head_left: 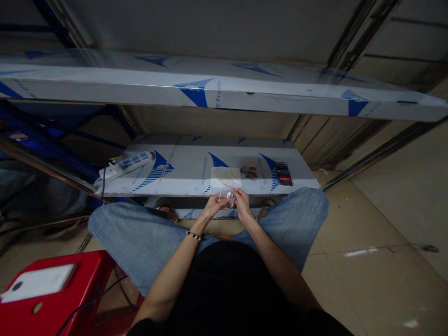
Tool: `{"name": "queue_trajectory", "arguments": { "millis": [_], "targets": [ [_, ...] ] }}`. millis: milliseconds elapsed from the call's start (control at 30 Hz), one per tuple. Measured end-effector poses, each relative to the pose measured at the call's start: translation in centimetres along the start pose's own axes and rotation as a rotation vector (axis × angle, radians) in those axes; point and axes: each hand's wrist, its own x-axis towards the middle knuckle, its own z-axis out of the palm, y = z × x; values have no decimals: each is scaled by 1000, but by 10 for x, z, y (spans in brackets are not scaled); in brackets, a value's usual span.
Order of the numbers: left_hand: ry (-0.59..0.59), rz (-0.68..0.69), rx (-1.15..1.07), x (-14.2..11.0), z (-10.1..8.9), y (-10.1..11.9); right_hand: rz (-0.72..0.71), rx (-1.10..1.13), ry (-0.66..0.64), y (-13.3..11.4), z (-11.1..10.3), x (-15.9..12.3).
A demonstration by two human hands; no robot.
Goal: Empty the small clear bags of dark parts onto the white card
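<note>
Left hand: your left hand (212,205) is nearly closed, thumb and fingers pinching the clear crinkled piece (230,199).
Right hand: your right hand (242,202) has its fingertips closed on the other side of that piece.
Clear piece: it is between your hands at the front edge of the lower shelf (185,175); the two-sided pinch probably steadies something light and slippery. Its contents are too small to tell.
White square: the white square (226,177) lies flat just beyond your fingers, probably for easy reach.
Small dark pieces: these (249,173) lie beside it, to the right.
Dark-and-red item: it (284,174) is farther right, blurred out.
Power strip: it (135,163) lies at the left end, away from your hands.
Overhead: the upper shelf (147,91) could limit lifting or reaching deep.
Sides: your knees (119,228) flank your forearms.
Stool: the red stool (82,280) bears a white device (44,282).
</note>
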Motion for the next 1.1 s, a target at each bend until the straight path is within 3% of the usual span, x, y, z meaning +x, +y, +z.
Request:
{"name": "queue_trajectory", "arguments": {
  "millis": [233,433,600,1100],
  "targets": [
    [268,244,84,10,-11,3,-20,-119,-137,0,-1,4],
    [242,264,37,7,-9,4,-71,-93,-182,-5,4,-1],
    [307,284,-59,3,0,7,-93,-89,-140,-16,9,-8],
    [250,320,45,4,-2,7,-83,-97,-239,-11,16,-16]
  ]
}}
